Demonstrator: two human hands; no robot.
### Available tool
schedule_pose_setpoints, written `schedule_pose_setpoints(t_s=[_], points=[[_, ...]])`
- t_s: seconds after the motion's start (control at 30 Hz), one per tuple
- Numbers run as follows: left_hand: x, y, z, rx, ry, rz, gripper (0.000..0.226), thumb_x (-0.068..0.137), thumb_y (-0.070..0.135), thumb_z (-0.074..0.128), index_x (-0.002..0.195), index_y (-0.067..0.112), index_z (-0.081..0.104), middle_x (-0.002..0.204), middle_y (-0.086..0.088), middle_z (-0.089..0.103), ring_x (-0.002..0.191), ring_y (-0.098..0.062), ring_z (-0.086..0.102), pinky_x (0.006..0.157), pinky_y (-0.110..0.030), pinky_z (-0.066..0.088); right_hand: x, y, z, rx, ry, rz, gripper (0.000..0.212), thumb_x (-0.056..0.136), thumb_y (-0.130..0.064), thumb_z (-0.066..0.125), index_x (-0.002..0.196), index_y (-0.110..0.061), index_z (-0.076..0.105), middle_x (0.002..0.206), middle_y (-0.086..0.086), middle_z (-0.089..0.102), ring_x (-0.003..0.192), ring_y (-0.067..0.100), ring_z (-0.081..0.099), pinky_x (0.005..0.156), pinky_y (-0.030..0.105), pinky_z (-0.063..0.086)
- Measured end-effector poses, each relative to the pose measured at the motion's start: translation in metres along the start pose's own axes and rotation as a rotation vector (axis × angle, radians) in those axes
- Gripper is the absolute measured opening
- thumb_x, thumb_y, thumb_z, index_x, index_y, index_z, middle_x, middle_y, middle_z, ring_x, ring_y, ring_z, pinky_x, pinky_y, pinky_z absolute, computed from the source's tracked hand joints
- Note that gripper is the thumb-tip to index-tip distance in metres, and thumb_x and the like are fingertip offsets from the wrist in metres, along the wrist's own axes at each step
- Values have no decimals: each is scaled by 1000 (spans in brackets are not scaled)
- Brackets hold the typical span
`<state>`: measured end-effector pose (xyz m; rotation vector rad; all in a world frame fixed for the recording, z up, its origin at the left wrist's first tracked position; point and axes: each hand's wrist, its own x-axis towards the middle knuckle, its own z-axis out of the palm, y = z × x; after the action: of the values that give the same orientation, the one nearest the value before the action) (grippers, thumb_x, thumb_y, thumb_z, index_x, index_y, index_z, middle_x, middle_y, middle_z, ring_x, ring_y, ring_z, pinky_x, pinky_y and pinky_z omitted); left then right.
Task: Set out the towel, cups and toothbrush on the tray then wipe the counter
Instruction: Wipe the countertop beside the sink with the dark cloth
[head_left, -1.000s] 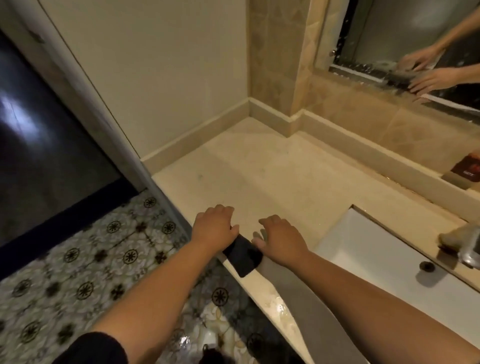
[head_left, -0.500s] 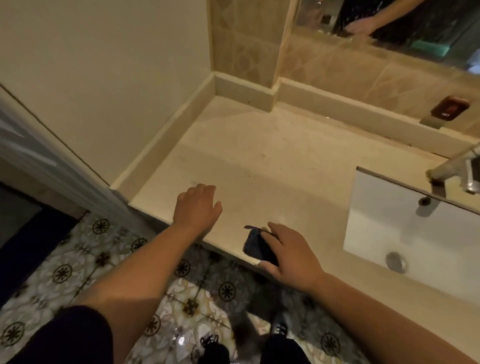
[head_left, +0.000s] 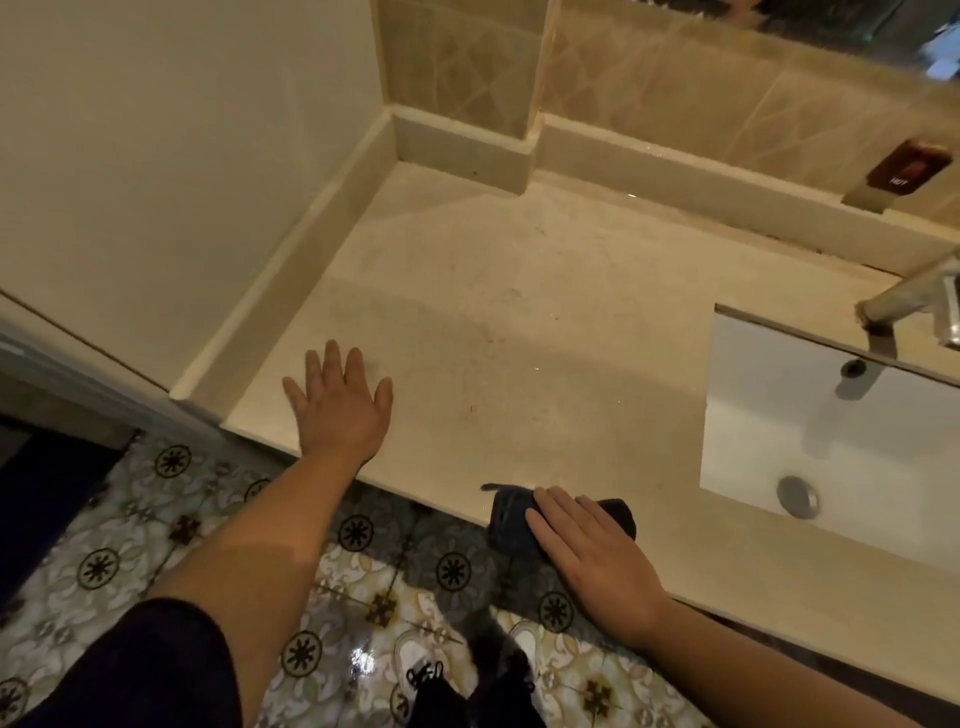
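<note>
Dark cloth (head_left: 511, 519) lies at the counter (head_left: 519, 322) front edge under the flat, open right hand (head_left: 592, 561), left hand (head_left: 340, 410) spread flat nearby, so a stroke outward could drag it off the edge.

Dim, warm yellowish light fills the scene, and fine detail looks soft and grainy. The faucet (head_left: 906, 296) throws a dark shadow down into the white sink (head_left: 769, 415), so light falls from above and behind. Bright glare spots shine on the patterned floor tiles (head_left: 358, 662). Wide-angle distortion bends the counter (head_left: 519, 332) edges and wall lines toward the frame borders.
</note>
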<state>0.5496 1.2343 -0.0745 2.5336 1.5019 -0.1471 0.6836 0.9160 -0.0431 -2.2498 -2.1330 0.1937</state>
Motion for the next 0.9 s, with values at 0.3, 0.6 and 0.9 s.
schedule_pose_setpoints(t_s=[0.3, 0.6, 0.9], points=[[1, -1, 4, -29, 17, -11, 71, 98, 58, 11, 159, 20, 14, 168, -3, 2, 153, -26, -7, 120, -55, -4, 48, 40, -81, 1749, -317, 667, 41, 91, -10, 61, 129, -26, 61, 119, 10, 69, 101, 27, 66, 85, 35, 51], [2, 3, 3, 28, 105, -3, 70, 94, 54, 27, 149, 12, 43, 159, -13, 34, 147, -35, 27, 115, -60, 20, 274, 222, -110, 1040, 278, 637, 34, 94, -16, 49, 126, -21, 57, 102, -4, 65, 93, 18, 59, 79, 33, 42], [3, 3, 5, 60, 169, -2, 68, 91, 51, 37, 143, 7, 47, 153, -20, 41, 143, -40, 33, 111, -63, 24, 358, 279, -40, 58, 166, 144, 49, 97, -25, 44, 136, 4, 40, 138, 28, 44, 117, 46, 45, 97, 51, 38]])
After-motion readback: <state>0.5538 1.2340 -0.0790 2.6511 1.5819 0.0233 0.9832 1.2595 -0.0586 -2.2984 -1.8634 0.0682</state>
